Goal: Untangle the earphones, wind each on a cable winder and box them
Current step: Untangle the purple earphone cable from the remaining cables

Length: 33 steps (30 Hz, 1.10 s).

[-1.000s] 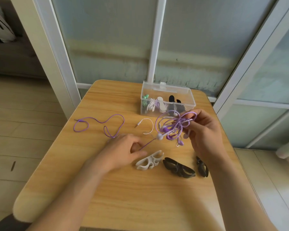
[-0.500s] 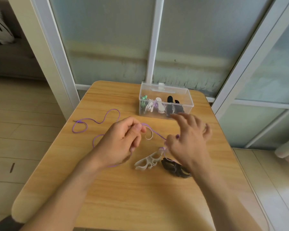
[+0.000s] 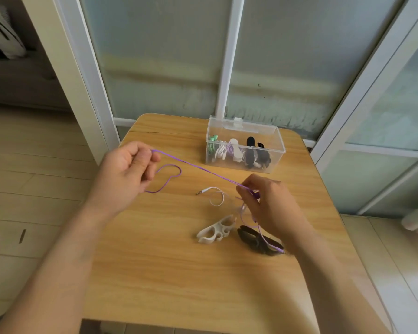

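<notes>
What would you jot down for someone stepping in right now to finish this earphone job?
Left hand pinches the purple earphone cable, pulled taut to the right hand, which grips the remaining tangle.
White cable lies loose on the table. White winder and black winder lie unused.
Clear box already holds several wound sets.
Left: finish untangling, wind purple and white, box them.

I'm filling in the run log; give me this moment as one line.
step: untangling | left hand: pinches purple cable | right hand: holds cable bundle | cable: taut between hands | winders: on table | box: part filled
</notes>
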Each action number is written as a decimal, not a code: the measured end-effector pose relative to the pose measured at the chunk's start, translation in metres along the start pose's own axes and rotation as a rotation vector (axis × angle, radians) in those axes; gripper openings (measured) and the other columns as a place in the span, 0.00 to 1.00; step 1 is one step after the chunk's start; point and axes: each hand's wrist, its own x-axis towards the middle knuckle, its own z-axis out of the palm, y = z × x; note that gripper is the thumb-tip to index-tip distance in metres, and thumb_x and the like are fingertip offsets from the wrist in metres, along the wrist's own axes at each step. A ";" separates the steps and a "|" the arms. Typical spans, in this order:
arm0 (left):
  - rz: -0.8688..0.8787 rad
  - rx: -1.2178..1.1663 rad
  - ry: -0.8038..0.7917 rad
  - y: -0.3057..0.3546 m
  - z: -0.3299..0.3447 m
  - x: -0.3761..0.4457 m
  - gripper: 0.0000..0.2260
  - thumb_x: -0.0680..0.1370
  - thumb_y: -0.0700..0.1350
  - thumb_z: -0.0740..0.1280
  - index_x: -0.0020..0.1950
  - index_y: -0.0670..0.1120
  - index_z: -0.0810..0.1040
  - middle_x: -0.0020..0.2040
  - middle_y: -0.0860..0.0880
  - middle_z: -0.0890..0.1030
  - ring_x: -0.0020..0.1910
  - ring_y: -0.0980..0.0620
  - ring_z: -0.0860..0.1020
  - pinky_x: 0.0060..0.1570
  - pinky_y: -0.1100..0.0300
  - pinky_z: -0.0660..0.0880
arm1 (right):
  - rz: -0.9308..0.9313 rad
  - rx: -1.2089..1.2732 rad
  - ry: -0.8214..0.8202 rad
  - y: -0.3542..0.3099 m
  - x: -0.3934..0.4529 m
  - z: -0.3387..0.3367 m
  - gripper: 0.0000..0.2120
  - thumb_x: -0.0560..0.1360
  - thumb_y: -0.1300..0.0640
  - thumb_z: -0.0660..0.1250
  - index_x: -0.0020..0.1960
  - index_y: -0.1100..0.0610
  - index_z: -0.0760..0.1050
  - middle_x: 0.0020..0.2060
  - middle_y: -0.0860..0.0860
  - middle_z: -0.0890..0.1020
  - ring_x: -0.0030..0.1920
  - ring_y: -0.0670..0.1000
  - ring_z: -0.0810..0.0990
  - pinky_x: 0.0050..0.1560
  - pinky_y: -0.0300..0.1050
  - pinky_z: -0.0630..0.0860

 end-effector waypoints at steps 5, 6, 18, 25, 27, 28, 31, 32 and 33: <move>-0.024 0.626 0.069 -0.024 0.004 0.001 0.16 0.79 0.33 0.60 0.62 0.46 0.78 0.58 0.48 0.81 0.58 0.48 0.78 0.62 0.53 0.73 | -0.063 0.184 0.018 -0.006 -0.003 -0.003 0.07 0.80 0.52 0.69 0.49 0.52 0.84 0.36 0.43 0.84 0.40 0.44 0.80 0.41 0.37 0.75; 0.031 0.654 0.077 -0.020 0.011 -0.003 0.21 0.77 0.31 0.61 0.68 0.45 0.75 0.63 0.47 0.78 0.64 0.48 0.74 0.66 0.60 0.67 | -0.078 0.193 0.013 -0.007 -0.004 -0.003 0.07 0.79 0.52 0.69 0.49 0.52 0.85 0.36 0.43 0.84 0.40 0.44 0.80 0.41 0.38 0.75; 0.183 0.330 -0.261 0.002 0.070 -0.031 0.03 0.74 0.43 0.75 0.46 0.49 0.86 0.31 0.59 0.80 0.28 0.61 0.75 0.33 0.72 0.67 | -0.083 0.355 -0.004 -0.023 -0.011 0.001 0.16 0.69 0.51 0.80 0.49 0.51 0.75 0.43 0.43 0.82 0.40 0.45 0.82 0.40 0.37 0.77; 0.120 0.218 -0.119 -0.001 0.057 -0.024 0.07 0.80 0.44 0.66 0.42 0.46 0.78 0.33 0.46 0.82 0.22 0.56 0.72 0.26 0.66 0.65 | -0.083 0.343 -0.090 -0.021 -0.010 -0.006 0.10 0.70 0.57 0.79 0.48 0.51 0.80 0.41 0.42 0.85 0.46 0.40 0.83 0.50 0.35 0.76; 0.092 0.188 -0.129 -0.003 0.055 -0.022 0.08 0.82 0.46 0.64 0.43 0.47 0.77 0.37 0.50 0.84 0.22 0.61 0.72 0.27 0.66 0.67 | -0.083 0.394 -0.089 -0.022 -0.011 -0.006 0.05 0.74 0.56 0.76 0.47 0.51 0.81 0.38 0.44 0.86 0.43 0.40 0.84 0.48 0.32 0.77; 0.079 0.179 -0.130 -0.005 0.054 -0.020 0.09 0.82 0.47 0.63 0.43 0.48 0.76 0.38 0.51 0.84 0.21 0.58 0.72 0.26 0.65 0.67 | -0.072 0.428 -0.085 -0.023 -0.011 -0.006 0.03 0.75 0.56 0.75 0.47 0.51 0.82 0.37 0.44 0.86 0.41 0.41 0.84 0.46 0.32 0.77; 0.020 0.120 -0.156 -0.006 0.053 -0.020 0.09 0.83 0.45 0.62 0.44 0.44 0.75 0.40 0.52 0.86 0.18 0.49 0.72 0.24 0.63 0.67 | -0.059 0.467 -0.028 -0.022 -0.011 -0.004 0.02 0.77 0.57 0.73 0.50 0.52 0.84 0.42 0.42 0.86 0.42 0.43 0.85 0.47 0.42 0.80; 0.000 0.117 -0.181 -0.006 0.054 -0.021 0.10 0.83 0.45 0.61 0.45 0.42 0.74 0.40 0.51 0.86 0.18 0.48 0.72 0.25 0.63 0.67 | -0.069 0.479 0.003 -0.022 -0.011 -0.003 0.03 0.77 0.57 0.73 0.50 0.52 0.84 0.47 0.42 0.86 0.44 0.43 0.85 0.48 0.45 0.81; -0.018 0.130 -0.203 -0.006 0.055 -0.021 0.10 0.83 0.45 0.61 0.45 0.42 0.74 0.39 0.51 0.86 0.19 0.47 0.73 0.25 0.63 0.67 | -0.085 0.500 0.035 -0.024 -0.012 -0.003 0.03 0.77 0.57 0.73 0.50 0.53 0.84 0.51 0.43 0.85 0.46 0.43 0.85 0.48 0.43 0.81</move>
